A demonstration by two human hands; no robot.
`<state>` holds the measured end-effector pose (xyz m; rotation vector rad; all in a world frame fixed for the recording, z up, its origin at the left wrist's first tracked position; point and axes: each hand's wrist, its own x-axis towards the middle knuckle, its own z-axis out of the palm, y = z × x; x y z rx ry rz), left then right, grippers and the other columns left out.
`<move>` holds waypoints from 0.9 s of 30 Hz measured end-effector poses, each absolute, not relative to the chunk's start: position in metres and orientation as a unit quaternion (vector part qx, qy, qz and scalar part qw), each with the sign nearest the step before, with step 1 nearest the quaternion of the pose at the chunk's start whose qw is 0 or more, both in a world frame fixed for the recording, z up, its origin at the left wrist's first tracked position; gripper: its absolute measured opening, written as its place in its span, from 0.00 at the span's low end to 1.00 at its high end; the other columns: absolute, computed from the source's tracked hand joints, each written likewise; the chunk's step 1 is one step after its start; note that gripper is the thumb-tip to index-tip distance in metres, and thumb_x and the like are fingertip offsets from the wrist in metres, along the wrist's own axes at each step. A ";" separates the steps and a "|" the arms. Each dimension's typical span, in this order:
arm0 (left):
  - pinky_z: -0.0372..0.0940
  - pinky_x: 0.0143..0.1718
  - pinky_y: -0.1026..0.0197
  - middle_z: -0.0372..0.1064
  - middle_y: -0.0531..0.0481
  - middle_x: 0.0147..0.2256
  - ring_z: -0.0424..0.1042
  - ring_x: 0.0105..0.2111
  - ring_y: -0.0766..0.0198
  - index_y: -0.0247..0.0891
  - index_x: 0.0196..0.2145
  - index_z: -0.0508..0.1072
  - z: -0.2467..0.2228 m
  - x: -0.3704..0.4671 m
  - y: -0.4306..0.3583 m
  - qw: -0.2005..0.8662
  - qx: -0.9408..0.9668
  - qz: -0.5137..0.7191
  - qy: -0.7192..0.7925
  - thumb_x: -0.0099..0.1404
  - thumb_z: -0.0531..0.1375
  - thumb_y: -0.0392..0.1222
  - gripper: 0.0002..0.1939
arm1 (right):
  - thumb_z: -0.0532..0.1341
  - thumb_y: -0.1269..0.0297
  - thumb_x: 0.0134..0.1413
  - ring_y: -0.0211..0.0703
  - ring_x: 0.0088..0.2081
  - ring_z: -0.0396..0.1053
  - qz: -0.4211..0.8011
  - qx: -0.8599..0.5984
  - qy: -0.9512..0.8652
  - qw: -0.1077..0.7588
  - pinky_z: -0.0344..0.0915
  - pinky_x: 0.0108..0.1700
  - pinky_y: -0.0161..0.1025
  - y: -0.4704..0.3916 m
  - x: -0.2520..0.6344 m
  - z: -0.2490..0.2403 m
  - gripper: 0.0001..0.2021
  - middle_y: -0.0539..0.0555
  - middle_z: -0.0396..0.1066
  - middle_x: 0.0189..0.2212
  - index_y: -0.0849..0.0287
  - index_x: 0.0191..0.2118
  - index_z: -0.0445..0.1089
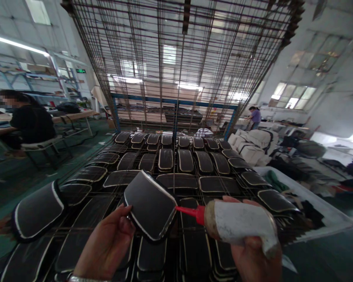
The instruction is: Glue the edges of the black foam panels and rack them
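My left hand (113, 239) pinches the lower left edge of a dark, rounded panel (150, 205), holding it up at a tilt. A whitish line, which looks like glue, runs along the panel's border. In my right hand (253, 254) lies a squeeze bottle (241, 221) with a white wrap and a red nozzle (191, 211). The bottle is nearly level, and the nozzle's tip meets the panel's right edge. My right fingers wrap round the bottle from behind and below. Another bordered panel (38, 213) stands tilted at the left.
Many similar panels (184, 181) lie in rows on a wire rack below. Raised wire grids (176, 51) slope overhead. A white bin (320, 231) with dark pieces stands at right. One person (32, 117) sits at left; another (255, 116) stands far right.
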<state>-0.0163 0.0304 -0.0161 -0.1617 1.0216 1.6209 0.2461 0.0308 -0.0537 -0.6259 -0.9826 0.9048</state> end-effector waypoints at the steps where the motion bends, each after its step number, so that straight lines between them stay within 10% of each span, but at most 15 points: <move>1: 0.69 0.17 0.77 0.71 0.53 0.25 0.73 0.16 0.74 0.34 0.31 0.68 -0.016 -0.016 0.031 0.570 -0.068 0.692 0.436 0.68 0.50 0.19 0.15 | 0.77 0.44 0.51 0.66 0.56 0.67 0.425 -0.289 -0.433 0.740 0.73 0.48 0.54 0.029 0.243 -0.057 0.31 0.64 0.71 0.52 0.51 0.55 0.68; 8: 0.67 0.15 0.76 0.62 0.58 0.19 0.69 0.16 0.72 0.37 0.27 0.66 -0.013 -0.013 0.041 0.561 -0.067 0.737 0.371 0.68 0.50 0.21 0.16 | 0.82 0.52 0.44 0.56 0.40 0.77 0.772 -0.250 -0.116 0.573 0.77 0.32 0.42 0.042 0.214 -0.074 0.25 0.59 0.77 0.44 0.56 0.45 0.77; 15: 0.79 0.31 0.63 0.76 0.51 0.29 0.79 0.27 0.66 0.36 0.33 0.71 -0.037 -0.015 0.049 0.545 -0.075 0.756 0.356 0.70 0.53 0.24 0.13 | 0.87 0.65 0.24 0.52 0.37 0.77 0.715 -0.228 0.059 0.658 0.72 0.24 0.37 0.064 0.236 -0.055 0.38 0.51 0.76 0.48 0.51 0.48 0.76; 22: 0.78 0.34 0.65 0.74 0.51 0.28 0.80 0.29 0.66 0.38 0.29 0.68 -0.052 0.043 0.060 0.570 -0.092 0.739 0.348 0.68 0.55 0.21 0.15 | 0.81 0.48 0.46 0.52 0.40 0.77 0.804 -0.186 -0.007 0.564 0.75 0.33 0.39 0.038 0.189 -0.106 0.26 0.56 0.76 0.46 0.54 0.47 0.79; 27: 0.76 0.29 0.61 0.74 0.49 0.25 0.78 0.24 0.63 0.38 0.29 0.67 -0.054 0.079 0.052 0.610 -0.080 0.705 0.353 0.67 0.59 0.25 0.11 | 0.81 0.45 0.44 0.56 0.49 0.74 0.789 -0.184 -0.026 0.586 0.75 0.44 0.41 0.029 0.158 -0.102 0.28 0.57 0.76 0.47 0.58 0.46 0.80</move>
